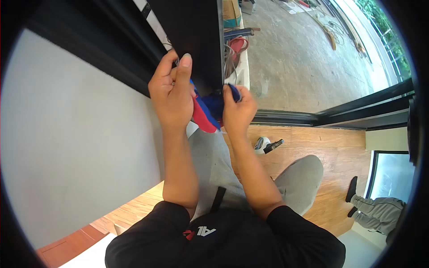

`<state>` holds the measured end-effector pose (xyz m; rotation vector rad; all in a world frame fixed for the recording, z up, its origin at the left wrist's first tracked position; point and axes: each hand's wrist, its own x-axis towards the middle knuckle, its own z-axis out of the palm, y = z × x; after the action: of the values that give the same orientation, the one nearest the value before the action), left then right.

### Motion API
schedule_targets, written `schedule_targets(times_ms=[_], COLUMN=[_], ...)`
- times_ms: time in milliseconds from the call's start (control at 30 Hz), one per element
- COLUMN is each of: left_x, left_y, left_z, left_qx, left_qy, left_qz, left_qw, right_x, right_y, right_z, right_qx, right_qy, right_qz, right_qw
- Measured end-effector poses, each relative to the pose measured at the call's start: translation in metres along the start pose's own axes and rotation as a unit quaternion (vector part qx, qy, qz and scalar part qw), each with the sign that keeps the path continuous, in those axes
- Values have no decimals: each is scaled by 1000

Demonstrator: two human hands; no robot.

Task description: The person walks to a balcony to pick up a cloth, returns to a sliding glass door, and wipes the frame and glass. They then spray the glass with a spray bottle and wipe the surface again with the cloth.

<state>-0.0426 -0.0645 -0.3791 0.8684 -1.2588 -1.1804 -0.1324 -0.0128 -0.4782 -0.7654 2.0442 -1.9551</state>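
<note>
A blue and red cloth hangs against the lower part of a black upright panel, with its blue part crossing between my hands. My left hand is closed at the panel's left edge, thumb up, with the cloth coming out from under its palm side. On the other edge, my right hand pinches a dark blue end of the cloth between thumb and fingers. Part of the cloth behind the fingers is hidden.
Black framing and a pale wall stand at left. A white and black object lies on the wooden floor. Another person's legs show at lower right. Beyond the door track, tools and cables lie on concrete.
</note>
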Motion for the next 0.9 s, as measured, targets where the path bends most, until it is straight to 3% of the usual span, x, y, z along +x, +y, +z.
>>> schedule_targets(times_ms=[67,167,200,300,400,500,600,700,733,833,900], left_x=[-7,-13,-15,-10,-8,-10,-5,-4,-5,-4,-2], left_y=[0,3,3,5,9,0,3,-1,0,20,19], left_z=[-5,-9,-10,-4,1,4,12,9,10,13,17], left_qx=[5,14,12,6,-4,-28,-37,-54,-55,-46,-58], left_qy=[4,0,0,4,16,37,48,40,45,56,64], left_qz=[8,8,4,3,-4,1,19,6,-4,-24,-23], left_qw=[1000,1000,1000,1000,1000,999,998,998,997,997,996], right_x=[6,15,14,4,-9,8,20,2,2,12,21], right_y=[-36,-78,-74,-12,37,-54,-62,7,3,-34,-49], right_z=[-6,-4,-2,-2,1,-7,-2,8,9,0,2], right_qx=[14,102,140,7,35,56,165,37,48,14,82], right_qy=[13,6,11,31,0,54,31,44,44,49,47], right_qz=[-65,-21,-17,-51,74,-59,-23,23,44,-45,-63], right_qw=[998,995,990,998,997,995,985,998,997,998,994])
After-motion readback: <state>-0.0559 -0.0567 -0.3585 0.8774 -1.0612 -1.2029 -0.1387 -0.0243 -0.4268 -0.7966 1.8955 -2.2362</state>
